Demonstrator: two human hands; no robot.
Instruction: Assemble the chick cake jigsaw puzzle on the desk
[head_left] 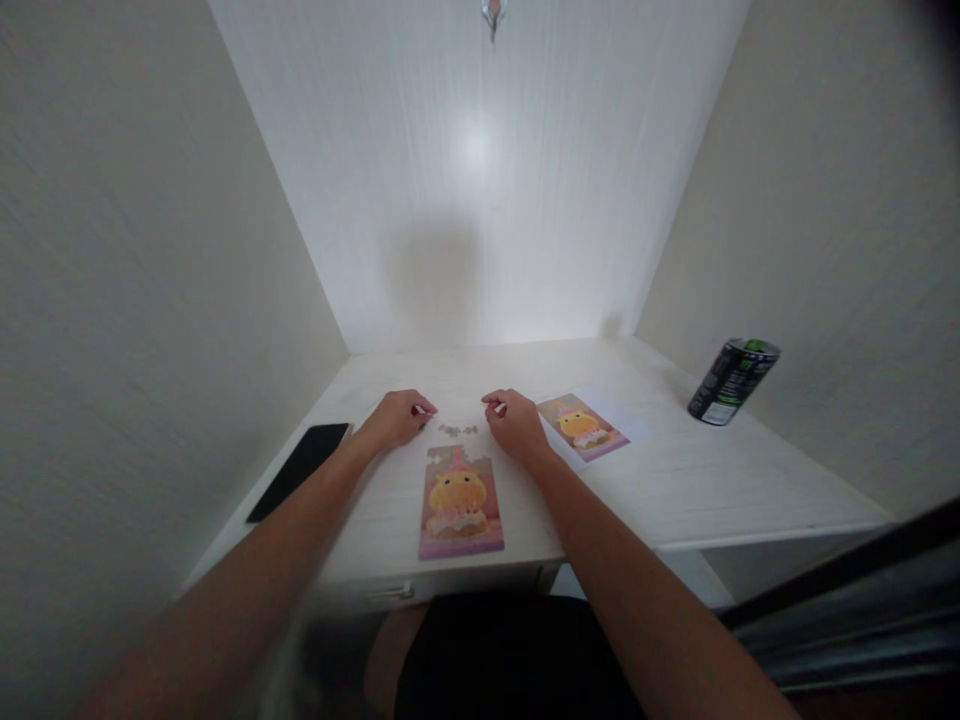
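Observation:
A jigsaw puzzle (460, 530) with a yellow hippo-like figure and a cake lies near the table's front edge. Its top edge is jagged, with gaps at the upper corners. Just beyond it is a small row of loose puzzle pieces (457, 431), grey side showing. My left hand (403, 418) rests on the table left of these pieces, thumb and forefinger pinched together. On their right, my right hand (514, 420) has its fingers curled and the fingertips close together. Whatever either hand holds is too small to make out.
A reference picture (583, 428) of the same figure lies on white paper right of my right hand. A black tablet-like slab (300, 470) is beside my left forearm. Farther right stands a dark can (733, 382). Walls enclose the white table (637, 500) on three sides.

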